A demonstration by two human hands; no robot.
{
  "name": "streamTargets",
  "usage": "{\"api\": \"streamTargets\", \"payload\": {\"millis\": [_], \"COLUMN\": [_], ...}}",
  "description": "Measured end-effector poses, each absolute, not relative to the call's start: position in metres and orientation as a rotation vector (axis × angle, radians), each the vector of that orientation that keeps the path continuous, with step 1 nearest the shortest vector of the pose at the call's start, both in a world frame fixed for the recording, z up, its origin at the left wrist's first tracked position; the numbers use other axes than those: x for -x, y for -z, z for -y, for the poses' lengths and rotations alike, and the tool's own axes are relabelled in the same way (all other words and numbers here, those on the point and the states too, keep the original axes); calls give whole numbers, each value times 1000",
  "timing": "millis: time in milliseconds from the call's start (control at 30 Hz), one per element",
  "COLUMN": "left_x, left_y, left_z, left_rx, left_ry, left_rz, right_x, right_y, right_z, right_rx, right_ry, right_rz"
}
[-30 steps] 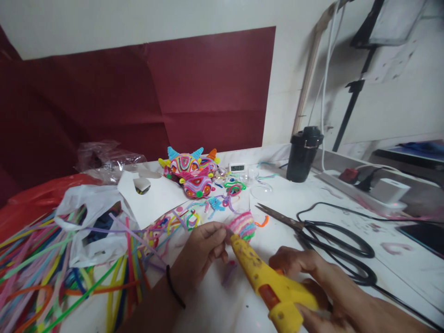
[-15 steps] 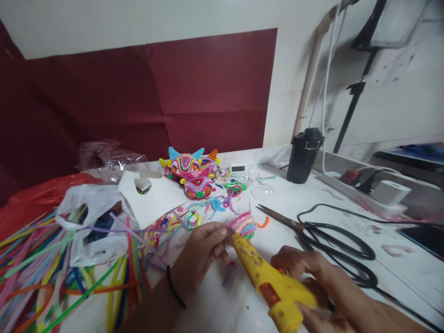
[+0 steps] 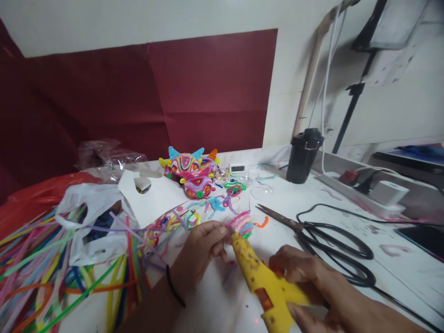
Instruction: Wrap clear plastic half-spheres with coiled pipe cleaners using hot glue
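My right hand (image 3: pixel 308 282) is wrapped round the handle of a yellow hot glue gun (image 3: pixel 255 273), whose nozzle points up and left. That nozzle meets the edge of a small striped piece (image 3: pixel 243 224) in pink, white, blue and green, which looks made of fuzzy pipe cleaners. My left hand (image 3: pixel 204 245), with a black band at the wrist, pinches the left end of this piece between thumb and fingers. Just beyond it lies a short orange pipe cleaner bit (image 3: pixel 262 223). The fingertips partly hide the nozzle's contact point.
Large black-handled scissors (image 3: pixel 329 245) lie at the right. Pipe cleaners (image 3: pixel 38 263) and a white plastic bag (image 3: pixel 93 231) cover the left. Behind stand colourful animal heads (image 3: pixel 190 173), a small digital clock (image 3: pixel 237 169) and a black cup (image 3: pixel 303 157). A power strip (image 3: pixel 367 192) sits far right.
The back of the glue gun and my right hand have shifted slightly left, with the nozzle still at the striped piece. My left hand stays nearly still.
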State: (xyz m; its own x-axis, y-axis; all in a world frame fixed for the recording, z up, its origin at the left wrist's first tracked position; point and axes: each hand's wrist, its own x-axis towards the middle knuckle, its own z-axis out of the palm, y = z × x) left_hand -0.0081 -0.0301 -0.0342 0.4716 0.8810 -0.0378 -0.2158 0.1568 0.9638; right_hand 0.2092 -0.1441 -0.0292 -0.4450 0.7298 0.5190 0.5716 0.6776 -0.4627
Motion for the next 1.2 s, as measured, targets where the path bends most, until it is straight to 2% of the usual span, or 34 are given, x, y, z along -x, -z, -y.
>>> {"api": "streamTargets", "payload": {"millis": [400,633,800,1000,1200], "left_x": [11,12,14,13,13], "left_y": [38,41,40,41,40], "left_z": [27,20,19,21,26], "left_rx": [-1255,-1397,-1529,-1674,-1859], "left_ry": [-910,-1066,-1073,-1096,-1089], "left_rz": [-792,-1044,-1181,-1174,-1095], "right_x": [-209,-227,-218,-209,-202], "right_y": [25,29,21,12,-1], "right_z": [143,150,145,135,102], "right_rx": [919,1132,1236,1120,1203], "right_ry": [-216,-165,-291,-437,-406], "right_rz": [2236,2351,2457,2507,2199]}}
